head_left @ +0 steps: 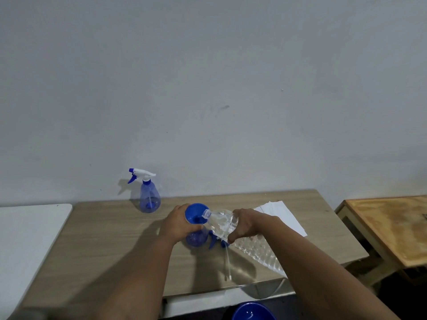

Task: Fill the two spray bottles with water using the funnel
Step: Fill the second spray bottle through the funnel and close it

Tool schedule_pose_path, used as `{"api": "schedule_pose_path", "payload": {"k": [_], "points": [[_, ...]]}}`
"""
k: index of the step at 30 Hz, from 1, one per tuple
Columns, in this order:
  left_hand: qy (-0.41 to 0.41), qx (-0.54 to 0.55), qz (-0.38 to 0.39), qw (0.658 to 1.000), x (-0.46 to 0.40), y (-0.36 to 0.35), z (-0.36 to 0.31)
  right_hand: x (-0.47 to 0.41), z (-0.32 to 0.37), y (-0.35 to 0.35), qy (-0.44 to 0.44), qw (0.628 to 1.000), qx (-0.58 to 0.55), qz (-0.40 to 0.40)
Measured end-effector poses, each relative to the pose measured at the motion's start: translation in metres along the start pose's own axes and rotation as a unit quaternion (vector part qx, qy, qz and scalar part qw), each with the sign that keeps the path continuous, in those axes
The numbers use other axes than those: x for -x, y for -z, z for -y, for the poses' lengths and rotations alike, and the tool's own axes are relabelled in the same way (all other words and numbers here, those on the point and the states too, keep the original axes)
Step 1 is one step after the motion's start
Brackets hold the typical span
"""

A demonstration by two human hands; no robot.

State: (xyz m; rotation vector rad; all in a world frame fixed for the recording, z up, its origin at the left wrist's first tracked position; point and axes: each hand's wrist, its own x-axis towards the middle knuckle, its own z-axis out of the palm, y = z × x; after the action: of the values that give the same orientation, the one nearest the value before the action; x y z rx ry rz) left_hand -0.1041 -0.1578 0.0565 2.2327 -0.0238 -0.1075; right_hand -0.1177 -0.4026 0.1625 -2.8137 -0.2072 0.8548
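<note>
Head view was filled in its upper part by a plain grey wall, against which the far edge of the wooden surface was set. That surface was bounded on the left by a white tabletop lying just beside it, and on the right by a gap, beyond which a lighter wooden table was seen. Open room was left on the surface to the left of the hands and along the near edge.

Near the middle, an uncapped spray bottle was held upright by the left hand, whose fingers were curled round its neck, below a blue funnel seated in its mouth. A clear water bottle was tilted with its mouth over the funnel bowl, and was grasped round its body by the fingers of the right hand. A detached trigger head with its dip tube was laid on the surface just beside the held bottle, under the water bottle. A second spray bottle, capped, was stood near the far edge by the wall, well apart from the hands. White paper sheets were laid behind the right hand, and a sheet of bubble wrap was partly hidden under the right forearm. A blue bowl was seen below the near edge.
</note>
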Motion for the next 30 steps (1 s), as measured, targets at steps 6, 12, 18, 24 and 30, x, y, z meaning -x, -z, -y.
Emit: {"api": "schedule_pose_path", "payload": {"k": [6, 12, 18, 24, 30], "points": [[-0.003, 0.0, 0.011, 1.0, 0.0, 0.001, 0.0, -0.01, -0.016, -0.014, 0.002, 0.994, -0.097, -0.044], [0.012, 0.008, 0.012, 1.0, -0.003, -0.003, 0.01, -0.02, -0.032, -0.021, 0.03, 0.969, -0.207, -0.134], [0.028, 0.003, 0.015, 0.999, -0.001, 0.002, 0.009, -0.026, -0.051, -0.004, 0.026, 0.908, -0.329, -0.257], [0.051, -0.003, 0.028, 0.998, -0.003, 0.003, 0.008, -0.054, -0.058, 0.011, 0.022, 0.864, -0.399, -0.308], [0.042, -0.001, 0.029, 0.999, -0.01, 0.004, 0.015, -0.084, -0.046, 0.01, 0.029, 0.84, -0.43, -0.33]]}}
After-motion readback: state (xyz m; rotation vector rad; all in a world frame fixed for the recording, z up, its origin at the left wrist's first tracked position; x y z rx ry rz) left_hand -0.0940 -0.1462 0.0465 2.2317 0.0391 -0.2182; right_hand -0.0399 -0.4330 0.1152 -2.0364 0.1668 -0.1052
